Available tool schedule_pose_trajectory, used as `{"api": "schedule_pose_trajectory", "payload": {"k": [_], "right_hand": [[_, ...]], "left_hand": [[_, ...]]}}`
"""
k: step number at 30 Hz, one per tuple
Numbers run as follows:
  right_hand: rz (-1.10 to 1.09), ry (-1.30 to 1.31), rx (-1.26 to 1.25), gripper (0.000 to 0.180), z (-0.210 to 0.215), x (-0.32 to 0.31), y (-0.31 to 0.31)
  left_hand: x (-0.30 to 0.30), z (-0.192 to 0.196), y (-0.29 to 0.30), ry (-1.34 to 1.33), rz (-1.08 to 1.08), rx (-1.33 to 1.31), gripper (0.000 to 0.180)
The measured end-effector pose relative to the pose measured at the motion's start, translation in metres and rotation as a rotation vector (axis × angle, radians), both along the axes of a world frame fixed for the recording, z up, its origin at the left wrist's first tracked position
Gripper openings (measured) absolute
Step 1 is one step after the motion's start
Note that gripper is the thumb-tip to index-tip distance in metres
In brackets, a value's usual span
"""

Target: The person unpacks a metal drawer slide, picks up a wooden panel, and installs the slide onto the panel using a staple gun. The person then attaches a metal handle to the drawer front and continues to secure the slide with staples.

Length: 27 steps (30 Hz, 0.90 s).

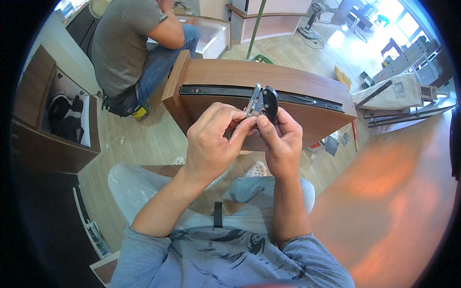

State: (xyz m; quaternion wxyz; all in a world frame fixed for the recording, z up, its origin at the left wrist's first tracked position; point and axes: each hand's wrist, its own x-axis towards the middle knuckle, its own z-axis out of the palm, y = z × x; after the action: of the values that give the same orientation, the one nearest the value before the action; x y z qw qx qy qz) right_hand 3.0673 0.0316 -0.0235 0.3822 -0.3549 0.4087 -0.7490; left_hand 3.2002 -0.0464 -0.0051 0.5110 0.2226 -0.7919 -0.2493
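Note:
In front of my chest, both hands hold a small black-and-silver hand tool [270,102], its silver arm and curved black part spread apart in a V. I cannot make out its exact kind. My left hand [211,137] pinches the silver part between thumb and fingertips. Around the base of the black part, my right hand [282,141] is closed, its thumb meeting the left fingertips. Just beyond them stands a brown wooden drawer [269,72] with a black drawer slide [206,90] along its side. My fingers hide the tool's lower end.
A person in a grey shirt [122,43] crouches at the far left beside a white drawer [211,41]. A large brown panel [384,206] fills the right side. An open cabinet [33,110] stands left. Farther back are a fan [312,21] and a broom [342,77].

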Motion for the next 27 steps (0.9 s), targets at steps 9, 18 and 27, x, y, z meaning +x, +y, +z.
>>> {"api": "schedule_pose_trajectory", "payload": {"k": [9,18,27], "right_hand": [[0.023,-0.034,0.005,0.02,0.0,0.0,0.0],[0.062,-0.031,0.123,0.016,0.003,-0.003,0.001],[0.102,0.004,0.183,0.018,0.002,-0.005,0.003]], "left_hand": [[0.004,0.0,0.002,-0.02,0.001,-0.079,0.017],[0.008,0.004,0.006,-0.055,-0.033,0.141,0.018],[0.016,-0.001,0.004,-0.104,-0.043,0.186,0.017]]}}
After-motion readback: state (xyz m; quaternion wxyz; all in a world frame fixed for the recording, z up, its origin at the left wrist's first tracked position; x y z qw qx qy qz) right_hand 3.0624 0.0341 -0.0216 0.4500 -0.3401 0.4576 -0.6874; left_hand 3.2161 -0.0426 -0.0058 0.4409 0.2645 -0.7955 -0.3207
